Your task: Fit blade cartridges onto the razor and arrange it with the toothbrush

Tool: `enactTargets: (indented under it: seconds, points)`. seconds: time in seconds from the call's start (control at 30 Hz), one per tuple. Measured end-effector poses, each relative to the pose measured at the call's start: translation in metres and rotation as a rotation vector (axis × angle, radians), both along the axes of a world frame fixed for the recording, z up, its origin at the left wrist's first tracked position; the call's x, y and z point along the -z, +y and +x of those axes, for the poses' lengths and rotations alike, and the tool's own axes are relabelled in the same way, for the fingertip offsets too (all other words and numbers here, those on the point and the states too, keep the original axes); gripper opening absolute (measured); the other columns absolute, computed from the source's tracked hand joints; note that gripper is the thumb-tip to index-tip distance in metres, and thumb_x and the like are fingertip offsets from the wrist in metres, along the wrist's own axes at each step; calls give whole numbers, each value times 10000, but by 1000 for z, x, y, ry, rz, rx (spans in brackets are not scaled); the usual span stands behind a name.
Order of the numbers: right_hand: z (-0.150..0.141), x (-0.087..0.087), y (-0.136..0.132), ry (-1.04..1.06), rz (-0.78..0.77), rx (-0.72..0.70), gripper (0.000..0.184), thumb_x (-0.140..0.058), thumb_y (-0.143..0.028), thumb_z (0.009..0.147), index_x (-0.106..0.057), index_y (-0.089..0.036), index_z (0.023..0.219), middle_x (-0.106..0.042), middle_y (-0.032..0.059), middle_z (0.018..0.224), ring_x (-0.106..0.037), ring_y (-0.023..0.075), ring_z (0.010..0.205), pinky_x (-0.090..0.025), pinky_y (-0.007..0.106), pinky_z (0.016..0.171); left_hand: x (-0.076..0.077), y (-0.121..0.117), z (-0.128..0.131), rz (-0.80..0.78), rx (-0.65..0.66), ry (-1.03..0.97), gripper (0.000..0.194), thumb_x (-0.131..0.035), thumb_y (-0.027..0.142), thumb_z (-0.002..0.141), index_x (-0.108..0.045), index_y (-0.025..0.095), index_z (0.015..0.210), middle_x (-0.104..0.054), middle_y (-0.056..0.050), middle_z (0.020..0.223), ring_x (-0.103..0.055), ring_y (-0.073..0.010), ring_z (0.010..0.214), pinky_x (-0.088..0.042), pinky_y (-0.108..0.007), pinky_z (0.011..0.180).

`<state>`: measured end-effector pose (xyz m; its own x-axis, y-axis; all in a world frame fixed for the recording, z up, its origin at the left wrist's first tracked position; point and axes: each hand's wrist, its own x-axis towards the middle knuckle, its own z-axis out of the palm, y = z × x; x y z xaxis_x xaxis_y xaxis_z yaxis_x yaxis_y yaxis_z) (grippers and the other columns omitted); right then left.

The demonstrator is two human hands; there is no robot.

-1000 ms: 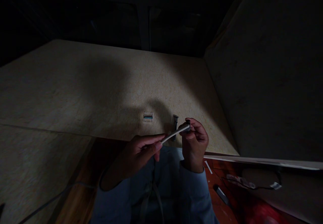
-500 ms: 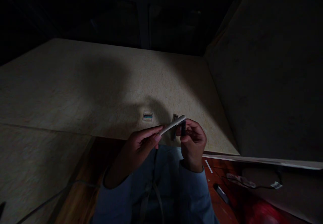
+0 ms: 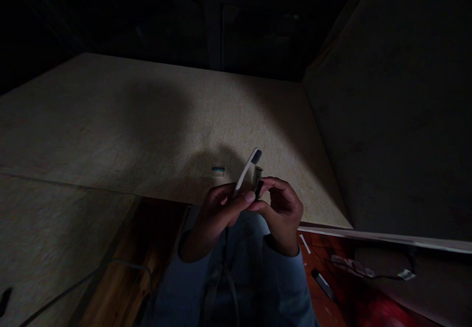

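My left hand (image 3: pixel 217 219) is closed round the lower handle of a white toothbrush (image 3: pixel 244 172). The brush stands tilted, its head with dark bristles up and turned to the right. Close beside it, my right hand (image 3: pixel 282 206) pinches a small black oblong piece (image 3: pixel 259 189) between thumb and fingers. The left thumb is near or against this piece; I cannot tell if it touches. Behind the fingers a small metallic-looking item (image 3: pixel 259 171) lies on the table, partly hidden. To the left lies a small clear case with a teal strip (image 3: pixel 218 170).
The pale table (image 3: pixel 155 135) ends at a dark window at the back and a panel (image 3: pixel 391 120) at the right. A cable (image 3: pixel 73 287) runs at the lower left. On the reddish floor lie a white strip (image 3: pixel 305 244) and a dark oblong object (image 3: pixel 323 283).
The toothbrush has swung from nearly level to more upright, its bristles now facing right. The black piece has come away from the brush head, down to the left thumb. My hands have moved closer together.
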<state>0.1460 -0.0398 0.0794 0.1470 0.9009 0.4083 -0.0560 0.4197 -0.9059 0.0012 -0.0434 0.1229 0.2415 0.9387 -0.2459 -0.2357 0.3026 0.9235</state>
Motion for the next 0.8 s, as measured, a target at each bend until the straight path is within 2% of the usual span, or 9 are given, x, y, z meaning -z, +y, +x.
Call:
enactTargets:
  seconds: [0.17, 0.37, 0.63, 0.8]
  points:
    - [2, 5, 0, -85, 10, 25, 378, -870, -231, 739, -711, -257, 1081, -696, -2, 829, -631, 167, 757, -532, 321, 732, 1, 0, -4, -21, 12, 8, 411, -753, 491, 769, -548, 169, 616, -302, 91, 456, -235, -43, 421, -158, -230, 421]
    - [0, 5, 2, -61, 14, 51, 331, -879, -230, 726, -714, -251, 1013, -684, -22, 794, -622, 151, 728, -520, 294, 709, 2, -2, -4, -68, -34, 16, 400, -788, 512, 728, -603, 160, 680, -328, 91, 470, -247, -44, 430, -159, -221, 415]
    - [-1, 4, 3, -113, 3, 95, 285, -859, -257, 749, -694, -231, 979, -681, -18, 777, -627, 155, 716, -530, 303, 702, 4, -3, -1, 23, -87, 107, 474, -717, 559, 804, -538, 164, 614, -397, 63, 503, -288, -45, 448, -205, -214, 423]
    - [1, 4, 3, -195, 0, 124, 241, -833, -279, 777, -695, -226, 968, -687, -14, 768, -638, 158, 704, -540, 302, 686, 4, -1, -4, 17, -81, 125, 433, -767, 545, 751, -591, 161, 656, -394, 71, 498, -292, -47, 443, -213, -217, 423]
